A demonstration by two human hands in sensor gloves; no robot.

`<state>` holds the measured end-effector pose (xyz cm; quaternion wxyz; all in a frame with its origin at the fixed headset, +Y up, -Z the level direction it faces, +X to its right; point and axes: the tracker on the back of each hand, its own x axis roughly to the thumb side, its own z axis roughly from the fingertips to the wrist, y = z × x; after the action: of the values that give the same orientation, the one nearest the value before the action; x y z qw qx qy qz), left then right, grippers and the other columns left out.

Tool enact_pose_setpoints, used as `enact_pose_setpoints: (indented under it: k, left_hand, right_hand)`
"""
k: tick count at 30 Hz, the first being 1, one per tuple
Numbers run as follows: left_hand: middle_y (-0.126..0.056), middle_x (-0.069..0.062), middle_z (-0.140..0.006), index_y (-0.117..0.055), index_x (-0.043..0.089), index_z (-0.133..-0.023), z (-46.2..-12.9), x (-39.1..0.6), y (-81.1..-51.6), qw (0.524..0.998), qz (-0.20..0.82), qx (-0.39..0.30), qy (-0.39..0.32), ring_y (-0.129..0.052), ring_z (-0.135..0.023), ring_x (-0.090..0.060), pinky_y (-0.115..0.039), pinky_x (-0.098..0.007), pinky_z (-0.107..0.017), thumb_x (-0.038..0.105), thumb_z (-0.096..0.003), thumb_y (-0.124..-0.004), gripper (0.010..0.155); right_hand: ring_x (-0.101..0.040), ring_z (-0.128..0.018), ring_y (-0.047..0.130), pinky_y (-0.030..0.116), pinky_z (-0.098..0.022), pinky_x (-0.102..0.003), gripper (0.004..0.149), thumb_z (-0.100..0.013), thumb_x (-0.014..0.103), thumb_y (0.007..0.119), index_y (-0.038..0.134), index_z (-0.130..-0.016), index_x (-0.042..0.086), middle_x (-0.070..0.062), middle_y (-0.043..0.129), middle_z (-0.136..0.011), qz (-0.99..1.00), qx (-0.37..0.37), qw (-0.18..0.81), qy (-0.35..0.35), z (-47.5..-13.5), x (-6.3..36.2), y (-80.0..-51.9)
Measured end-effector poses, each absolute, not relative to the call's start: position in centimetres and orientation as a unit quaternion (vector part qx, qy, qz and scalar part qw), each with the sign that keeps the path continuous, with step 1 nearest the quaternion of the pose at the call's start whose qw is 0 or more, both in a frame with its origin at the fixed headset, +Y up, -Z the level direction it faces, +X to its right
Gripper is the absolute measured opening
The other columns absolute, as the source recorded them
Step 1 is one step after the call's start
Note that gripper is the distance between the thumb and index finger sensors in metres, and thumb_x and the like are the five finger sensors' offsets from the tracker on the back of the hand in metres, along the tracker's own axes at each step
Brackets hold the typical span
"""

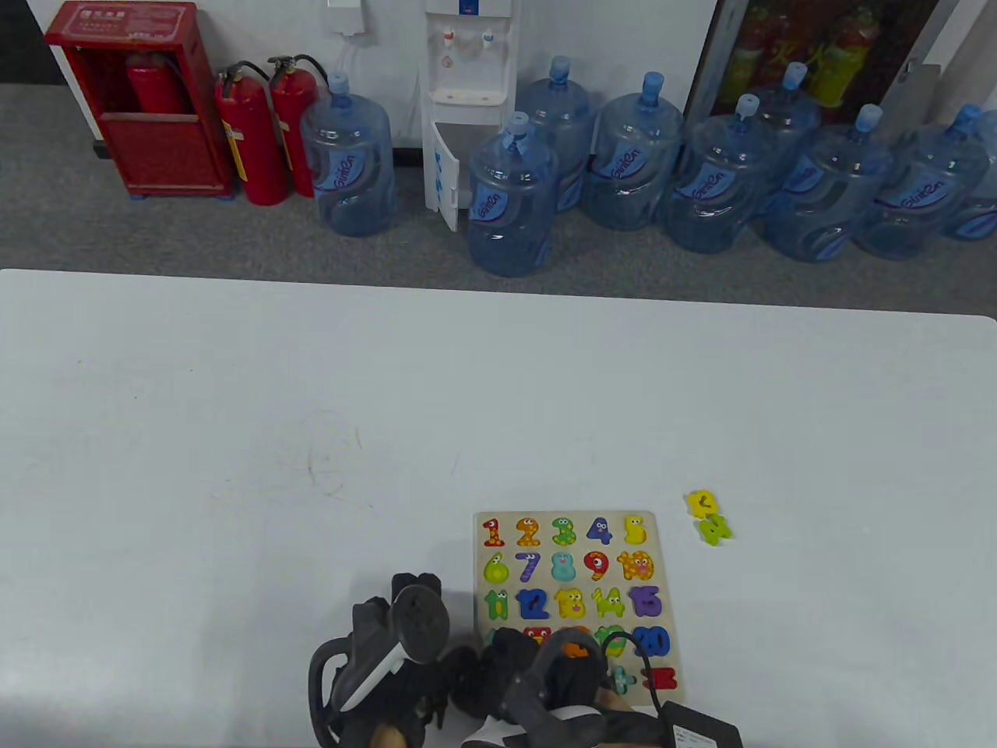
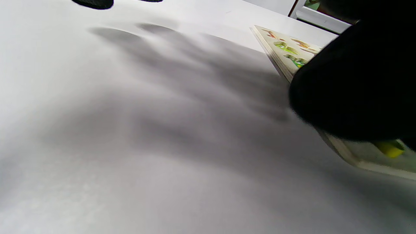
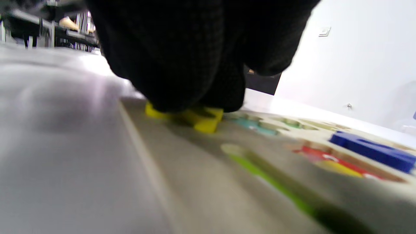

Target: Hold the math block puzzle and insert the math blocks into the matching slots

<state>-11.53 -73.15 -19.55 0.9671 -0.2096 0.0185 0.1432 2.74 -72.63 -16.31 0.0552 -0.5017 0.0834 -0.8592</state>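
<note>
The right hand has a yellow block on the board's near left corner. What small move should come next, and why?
Probably press the yellow block down and nudge it until it drops flush. In the right wrist view it sits raised on the board under the right hand, one corner up. The left hand lies beside the board's left edge.

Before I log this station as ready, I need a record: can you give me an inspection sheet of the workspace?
Surface: white table, faint scuff marks left of centre.
Job's things: number puzzle board near the front edge, most slots filled; two loose blocks, yellow and green, on the table to its right.
Clutter: nothing seen.
Grippers: left hand beside the board's left edge; right hand over the board's lower left, fingers on a yellow block.
Cables: black cable looping over the board's lower right.
Surroundings: water jugs, dispenser, fire extinguishers and a red cabinet on the floor behind.
</note>
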Motion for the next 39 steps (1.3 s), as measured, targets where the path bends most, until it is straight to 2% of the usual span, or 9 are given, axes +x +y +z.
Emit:
enact_pose_setpoints:
  k: [6,13,17,21,25,29,33,36,39]
  left_hand:
    - [-0.017,0.000,-0.112,-0.022,0.029,-0.106,-19.5,-11.7,-73.2,0.965,0.156,-0.210,0.021,-0.034,-0.106,-0.048,-0.050,-0.067,-0.072,0.062,-0.0377,-0.062,0.086]
    - [-0.017,0.000,-0.112,-0.022,0.029,-0.107,-19.7,-11.7,-73.4,0.964,0.147,-0.220,0.023,-0.034,-0.106,-0.048,-0.050,-0.067,-0.072,0.063,-0.0372,-0.064,0.088]
    - [-0.016,0.000,-0.112,-0.022,0.029,-0.107,-19.6,-11.6,-73.4,0.964,0.148,-0.220,0.022,-0.034,-0.106,-0.048,-0.050,-0.067,-0.072,0.063,-0.0371,-0.064,0.088]
    - [-0.016,0.000,-0.112,-0.022,0.029,-0.107,-19.7,-11.6,-73.5,0.964,0.148,-0.222,0.021,-0.034,-0.106,-0.048,-0.050,-0.067,-0.072,0.063,-0.0371,-0.064,0.088]
    - [-0.016,0.000,-0.112,-0.022,0.029,-0.107,-19.7,-11.6,-73.5,0.963,0.146,-0.226,0.021,-0.034,-0.106,-0.048,-0.050,-0.067,-0.072,0.063,-0.0371,-0.064,0.088]
    - [-0.016,0.000,-0.112,-0.022,0.029,-0.107,-19.6,-11.5,-73.5,0.963,0.147,-0.225,0.019,-0.034,-0.106,-0.048,-0.050,-0.067,-0.072,0.063,-0.0371,-0.064,0.088]
    - [-0.017,0.000,-0.112,-0.022,0.029,-0.106,-19.6,-11.5,-73.5,0.962,0.149,-0.226,0.018,-0.034,-0.106,-0.048,-0.050,-0.067,-0.072,0.063,-0.0371,-0.064,0.088]
    - [-0.017,0.000,-0.112,-0.022,0.029,-0.106,-19.6,-11.5,-73.5,0.962,0.148,-0.227,0.016,-0.034,-0.106,-0.048,-0.050,-0.067,-0.072,0.063,-0.0371,-0.064,0.088]
    - [-0.017,0.000,-0.112,-0.022,0.029,-0.107,-19.6,-11.5,-73.6,0.962,0.149,-0.228,0.016,-0.035,-0.106,-0.048,-0.050,-0.067,-0.072,0.063,-0.0372,-0.064,0.088]
  right_hand:
    - [-0.013,-0.070,0.097,0.077,-0.062,-0.041,0.056,-0.020,0.023,0.092,0.085,-0.074,0.037,0.007,0.086,-0.085,-0.884,-0.459,0.044,0.082,-18.2,6.1,-69.9]
    - [-0.018,-0.081,0.088,0.072,-0.066,-0.045,0.061,-0.024,0.031,0.087,0.077,-0.085,0.033,0.003,0.076,-0.095,-0.957,-0.268,0.068,0.087,-24.4,15.0,-67.7]
    - [-0.021,-0.084,0.085,0.069,-0.067,-0.048,0.062,-0.027,0.021,0.086,0.074,-0.087,0.031,0.000,0.072,-0.097,-0.986,-0.122,0.063,0.094,-27.9,19.9,-68.6]
    - [-0.028,-0.093,0.072,0.066,-0.068,-0.049,0.070,-0.030,0.017,0.083,0.060,-0.095,0.031,-0.002,0.055,-0.105,-0.995,-0.031,0.086,0.031,-30.3,23.6,-71.5]
    - [-0.034,-0.097,0.062,0.063,-0.069,-0.050,0.079,-0.031,0.014,0.080,0.042,-0.096,0.039,-0.006,0.034,-0.109,-0.991,0.001,0.111,-0.069,-31.4,24.9,-73.5]
    - [-0.032,-0.093,0.071,0.066,-0.067,-0.049,0.067,-0.032,0.019,0.079,0.058,-0.092,0.039,-0.006,0.051,-0.106,-0.990,0.011,0.112,-0.090,-31.6,25.6,-74.2]
    - [-0.029,-0.091,0.074,0.067,-0.067,-0.047,0.061,-0.030,0.026,0.082,0.066,-0.088,0.039,-0.004,0.054,-0.104,-0.992,0.018,0.092,-0.090,-31.7,26.2,-74.2]
    - [-0.027,-0.086,0.080,0.070,-0.065,-0.045,0.054,-0.028,0.027,0.086,0.075,-0.079,0.040,0.001,0.062,-0.100,-0.993,0.006,0.073,-0.087,-31.4,26.5,-73.8]
    - [-0.023,-0.072,0.090,0.077,-0.058,-0.040,0.045,-0.026,0.028,0.088,0.082,-0.069,0.039,0.001,0.072,-0.090,-0.993,-0.019,0.060,-0.102,-30.7,26.9,-73.3]
